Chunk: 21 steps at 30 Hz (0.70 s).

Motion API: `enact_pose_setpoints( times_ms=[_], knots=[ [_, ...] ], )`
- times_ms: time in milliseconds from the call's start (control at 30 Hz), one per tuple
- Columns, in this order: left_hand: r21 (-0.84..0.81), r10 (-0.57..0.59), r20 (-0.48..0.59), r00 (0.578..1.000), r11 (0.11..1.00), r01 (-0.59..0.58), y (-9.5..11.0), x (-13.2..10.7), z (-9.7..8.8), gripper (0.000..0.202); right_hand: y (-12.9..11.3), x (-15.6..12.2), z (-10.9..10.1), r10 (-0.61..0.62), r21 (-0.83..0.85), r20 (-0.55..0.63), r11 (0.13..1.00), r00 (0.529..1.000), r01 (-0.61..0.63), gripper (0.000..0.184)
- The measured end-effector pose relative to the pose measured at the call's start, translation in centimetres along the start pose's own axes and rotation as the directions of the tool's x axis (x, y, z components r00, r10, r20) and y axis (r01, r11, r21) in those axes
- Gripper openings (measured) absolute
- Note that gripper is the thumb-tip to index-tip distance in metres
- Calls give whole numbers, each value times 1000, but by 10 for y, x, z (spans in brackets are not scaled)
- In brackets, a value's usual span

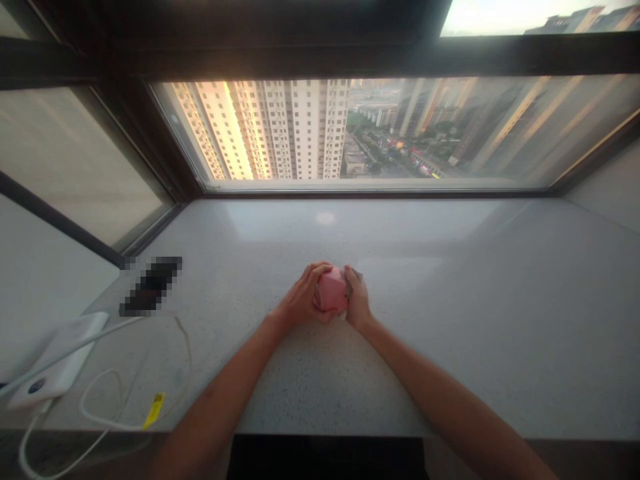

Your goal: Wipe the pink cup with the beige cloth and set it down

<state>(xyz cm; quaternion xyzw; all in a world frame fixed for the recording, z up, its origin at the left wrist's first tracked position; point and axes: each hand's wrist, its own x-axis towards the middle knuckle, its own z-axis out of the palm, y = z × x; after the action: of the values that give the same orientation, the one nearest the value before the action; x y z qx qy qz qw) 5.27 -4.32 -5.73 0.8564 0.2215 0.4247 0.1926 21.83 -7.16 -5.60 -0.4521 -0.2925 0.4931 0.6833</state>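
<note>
A pink object with flat, angled faces [333, 291] is held just above or on the pale stone sill; whether it touches the surface cannot be seen. My left hand [309, 293] wraps round its left side, fingers over the top and thumb below. On the other side, my right hand [358, 297] is closed on a greyish cloth [357, 274] that presses against the pink object's right side. Most of the cloth is hidden by the fingers, with a pale bit showing under the palm.
The speckled sill [475, 320] runs up to a dark-framed window [375, 195]. At left lie a pixelated dark item [151, 285], a white power strip or power bank [60, 363] and a looped white cable [103, 421] with a yellow tag [154, 410].
</note>
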Motion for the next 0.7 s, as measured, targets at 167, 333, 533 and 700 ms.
enact_pose_setpoints(
  times_ms=[167, 333, 533, 700],
  knots=[
    [70, 75, 25, 997, 995, -76, 3, 3, 0, 107, -2, 2, 1, 55, 63, 0, 996, 998, -55, 50],
    [-84, -80, -39, 996, 994, 76, 2, 2, 4, 93, -1, -1, 0, -3, -3, -26, 1000, 1000, 3, 47],
    [69, 83, 22, 996, 994, -85, 3, 3, -1, 106, 1, 4, -1, 17, 35, -20, 999, 1000, -16, 50],
    [33, 34, -10, 999, 999, -34, 3, 4, 0, 99, 1, 4, -1, 6, 35, -14, 999, 1000, -6, 49]
  ],
)
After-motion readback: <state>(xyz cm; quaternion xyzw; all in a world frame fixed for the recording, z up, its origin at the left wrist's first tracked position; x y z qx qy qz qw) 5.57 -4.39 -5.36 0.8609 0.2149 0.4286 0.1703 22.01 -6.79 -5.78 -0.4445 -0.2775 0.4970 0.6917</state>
